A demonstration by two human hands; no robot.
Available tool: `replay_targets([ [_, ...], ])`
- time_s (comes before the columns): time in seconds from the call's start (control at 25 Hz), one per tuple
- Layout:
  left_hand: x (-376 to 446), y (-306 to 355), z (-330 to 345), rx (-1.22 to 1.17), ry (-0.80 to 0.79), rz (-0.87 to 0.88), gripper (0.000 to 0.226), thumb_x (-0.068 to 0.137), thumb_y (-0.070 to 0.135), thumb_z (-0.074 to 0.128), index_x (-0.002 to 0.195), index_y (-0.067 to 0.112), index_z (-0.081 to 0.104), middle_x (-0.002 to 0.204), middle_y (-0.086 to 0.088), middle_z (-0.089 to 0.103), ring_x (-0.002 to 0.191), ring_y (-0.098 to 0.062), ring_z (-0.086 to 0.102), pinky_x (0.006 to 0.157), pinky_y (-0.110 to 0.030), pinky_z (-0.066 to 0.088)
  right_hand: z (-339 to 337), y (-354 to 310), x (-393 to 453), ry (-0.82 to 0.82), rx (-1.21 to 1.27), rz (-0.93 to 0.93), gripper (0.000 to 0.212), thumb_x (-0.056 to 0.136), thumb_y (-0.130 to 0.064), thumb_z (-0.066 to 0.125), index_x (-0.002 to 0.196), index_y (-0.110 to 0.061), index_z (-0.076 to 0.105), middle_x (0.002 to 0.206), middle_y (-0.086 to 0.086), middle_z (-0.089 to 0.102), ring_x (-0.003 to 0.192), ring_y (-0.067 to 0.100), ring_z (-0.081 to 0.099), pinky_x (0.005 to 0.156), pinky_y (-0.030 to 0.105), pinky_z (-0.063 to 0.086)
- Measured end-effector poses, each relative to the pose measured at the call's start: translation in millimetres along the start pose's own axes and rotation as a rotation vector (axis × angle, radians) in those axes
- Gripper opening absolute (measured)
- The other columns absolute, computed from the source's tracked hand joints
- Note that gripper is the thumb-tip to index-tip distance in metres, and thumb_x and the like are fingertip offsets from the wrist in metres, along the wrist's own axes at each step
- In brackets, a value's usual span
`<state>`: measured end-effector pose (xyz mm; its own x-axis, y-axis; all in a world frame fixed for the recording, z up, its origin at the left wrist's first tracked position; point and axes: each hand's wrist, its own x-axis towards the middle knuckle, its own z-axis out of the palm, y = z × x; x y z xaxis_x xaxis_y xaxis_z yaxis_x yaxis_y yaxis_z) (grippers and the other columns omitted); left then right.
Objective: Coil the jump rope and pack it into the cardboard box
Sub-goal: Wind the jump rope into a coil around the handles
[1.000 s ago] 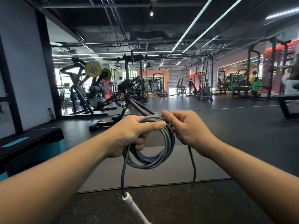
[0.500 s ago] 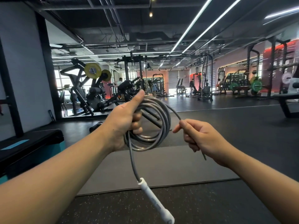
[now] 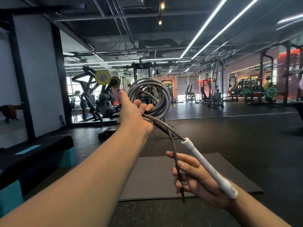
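My left hand [image 3: 133,114] is raised in front of me and grips a grey jump rope [image 3: 164,97] wound into several loops. A white handle [image 3: 208,166] hangs from the coil down to the right and lies across my right wrist. One loose strand of the rope [image 3: 176,161] drops from the coil through the loosely curled fingers of my right hand [image 3: 195,181], which sits lower and closer to me. No cardboard box is in view.
A dark grey mat [image 3: 147,177] lies on the black gym floor below my hands. A black and teal step platform [image 3: 37,154] stands at the left. Weight machines [image 3: 98,99] and racks [image 3: 213,89] fill the far room.
My left hand lifted the coil higher and tilted it upright. The white handle swung up to the right over my right wrist. My right hand dropped lower, sliding along the loose strand.
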<state>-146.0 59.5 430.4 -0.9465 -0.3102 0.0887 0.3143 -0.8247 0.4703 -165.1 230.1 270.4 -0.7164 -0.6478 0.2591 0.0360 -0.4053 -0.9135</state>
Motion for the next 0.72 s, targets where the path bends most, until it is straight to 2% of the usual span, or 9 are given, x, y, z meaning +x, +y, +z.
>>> replay_targets([
  [0.08, 3, -3, -2, -0.003, 0.051, 0.041, 0.053, 0.093, 0.062, 0.052, 0.078, 0.011, 0.052, 0.041, -0.001, 0.048, 0.027, -0.010, 0.035, 0.038, -0.016, 0.039, 14, 2, 6, -0.049, 0.084, -0.128, 0.059, 0.079, -0.027, 0.086, 0.134, -0.016, 0.067, 0.084, 0.007, 0.062, 0.062, 0.016, 0.053, 0.058, 0.029, 0.045],
  [0.12, 3, -6, -3, 0.014, 0.089, 0.066, 0.057, 0.094, 0.064, 0.048, 0.089, 0.009, 0.060, 0.059, -0.008, 0.071, 0.029, -0.011, 0.042, 0.041, -0.019, 0.043, 21, 1, 10, -0.074, 0.135, -0.192, 0.063, 0.079, -0.026, 0.087, 0.137, -0.016, 0.065, 0.083, 0.006, 0.061, 0.061, 0.014, 0.050, 0.055, 0.026, 0.040],
  [0.2, 13, -11, -11, 0.018, 0.205, 0.117, 0.068, 0.094, 0.067, 0.044, 0.114, 0.006, 0.067, 0.116, -0.014, 0.074, 0.048, -0.016, 0.064, 0.047, -0.024, 0.047, 33, -6, 20, -0.101, 0.203, -0.295, 0.073, 0.076, -0.024, 0.089, 0.142, -0.015, 0.059, 0.082, 0.003, 0.056, 0.060, 0.011, 0.047, 0.054, 0.025, 0.036],
  [0.28, 26, -12, -22, 0.019, 0.296, 0.181, 0.073, 0.091, 0.070, 0.045, 0.130, 0.011, 0.064, 0.098, -0.010, 0.074, 0.066, -0.022, 0.069, 0.050, -0.028, 0.047, 42, -17, 31, -0.095, 0.225, -0.339, 0.081, 0.071, -0.023, 0.092, 0.144, -0.016, 0.057, 0.081, 0.001, 0.054, 0.059, 0.011, 0.047, 0.055, 0.024, 0.037],
  [0.4, 29, -17, -29, 0.179, 0.303, 0.285, 0.062, 0.098, 0.058, 0.044, 0.135, 0.012, 0.061, 0.070, 0.002, 0.049, 0.055, -0.004, 0.061, 0.059, -0.027, 0.049, 51, -29, 43, -0.090, 0.229, -0.390, 0.085, 0.071, -0.022, 0.090, 0.147, -0.014, 0.054, 0.080, -0.001, 0.054, 0.058, 0.010, 0.048, 0.055, 0.022, 0.041],
  [0.52, 15, -23, -24, 0.058, 0.392, 0.358, 0.040, 0.098, 0.057, 0.043, 0.101, 0.026, 0.068, 0.069, 0.003, 0.056, 0.048, -0.010, 0.059, 0.065, -0.034, 0.052, 64, -31, 48, -0.022, 0.206, -0.401, 0.082, 0.071, -0.020, 0.087, 0.146, -0.015, 0.054, 0.093, 0.003, 0.062, 0.057, 0.007, 0.050, 0.054, 0.018, 0.043],
  [0.6, 10, -25, -26, 0.143, 0.381, 0.380, 0.042, 0.099, 0.054, 0.044, 0.112, 0.023, 0.069, 0.072, 0.003, 0.058, 0.046, -0.006, 0.059, 0.063, -0.029, 0.056, 73, -32, 49, 0.026, 0.213, -0.395, 0.075, 0.073, -0.018, 0.081, 0.144, -0.015, 0.055, 0.101, 0.008, 0.065, 0.056, 0.006, 0.050, 0.054, 0.017, 0.043],
  [0.64, 9, -26, -28, 0.116, 0.348, 0.372, 0.044, 0.101, 0.051, 0.045, 0.122, 0.020, 0.067, 0.073, 0.004, 0.057, 0.047, -0.004, 0.060, 0.067, -0.024, 0.058, 75, -32, 50, 0.060, 0.215, -0.392, 0.071, 0.074, -0.019, 0.079, 0.141, -0.015, 0.056, 0.092, 0.004, 0.063, 0.055, 0.006, 0.047, 0.053, 0.017, 0.042],
  [0.72, 11, -24, -32, 0.040, 0.318, 0.305, 0.055, 0.096, 0.060, 0.049, 0.124, 0.016, 0.065, 0.077, 0.001, 0.062, 0.054, -0.013, 0.062, 0.077, -0.036, 0.062, 79, -35, 54, 0.137, 0.205, -0.366, 0.056, 0.078, -0.026, 0.076, 0.130, -0.020, 0.057, 0.071, -0.004, 0.049, 0.053, 0.007, 0.040, 0.049, 0.020, 0.034],
])
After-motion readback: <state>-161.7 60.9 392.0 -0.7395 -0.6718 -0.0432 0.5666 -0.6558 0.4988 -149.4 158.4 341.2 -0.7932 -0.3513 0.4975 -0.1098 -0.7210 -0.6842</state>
